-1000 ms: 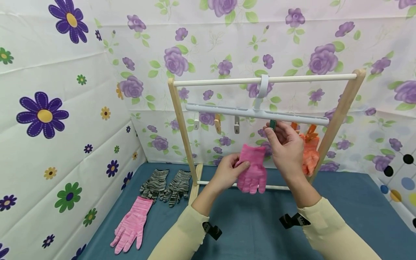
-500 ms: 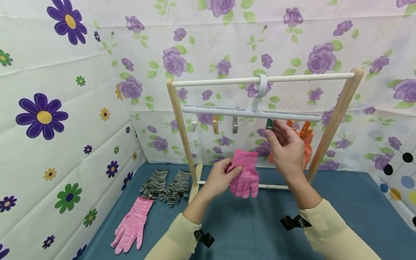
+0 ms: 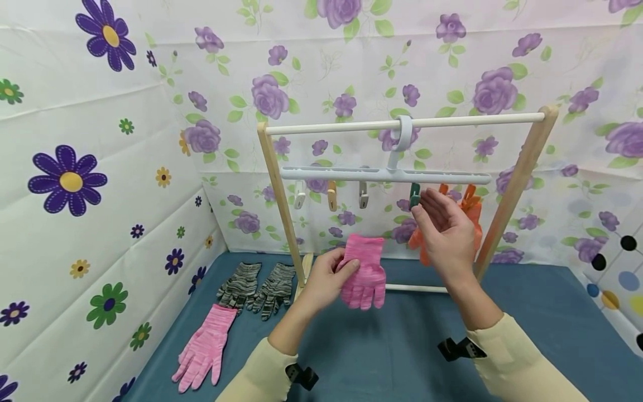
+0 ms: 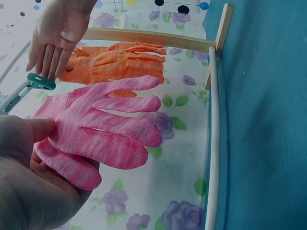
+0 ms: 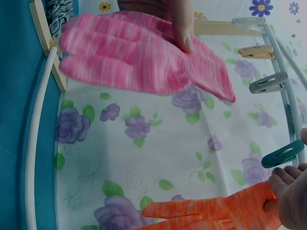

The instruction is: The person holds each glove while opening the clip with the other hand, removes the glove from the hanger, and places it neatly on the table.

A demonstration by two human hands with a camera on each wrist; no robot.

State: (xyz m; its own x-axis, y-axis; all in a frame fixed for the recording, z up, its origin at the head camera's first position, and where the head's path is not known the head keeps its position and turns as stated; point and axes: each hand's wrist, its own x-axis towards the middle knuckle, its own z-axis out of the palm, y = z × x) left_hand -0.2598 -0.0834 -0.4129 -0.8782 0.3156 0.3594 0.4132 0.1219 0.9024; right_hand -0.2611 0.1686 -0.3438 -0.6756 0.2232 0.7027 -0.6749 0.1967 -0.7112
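My left hand holds a pink knitted glove between thumb and fingers, its cuff up and its fingers hanging down. In the left wrist view the thumb lies over the glove's palm. My right hand is raised beside a green clothespin hanging from the pale hanger. Its fingers are fairly straight, and the thumb tip is close to the clip's lower end; whether they touch is unclear. Behind that hand, orange clothespins hold an orange glove, partly hidden in the head view.
White, yellow and grey clothespins hang on the hanger's left half. A wooden-sided rack with a white top rod carries it. Another pink glove and two grey-black gloves lie on the blue cloth at left.
My left hand has moved left and slightly down with the pink glove. The right fingers have loosened from around the green clothespin. The hanger's right end has swung left, with the orange glove.
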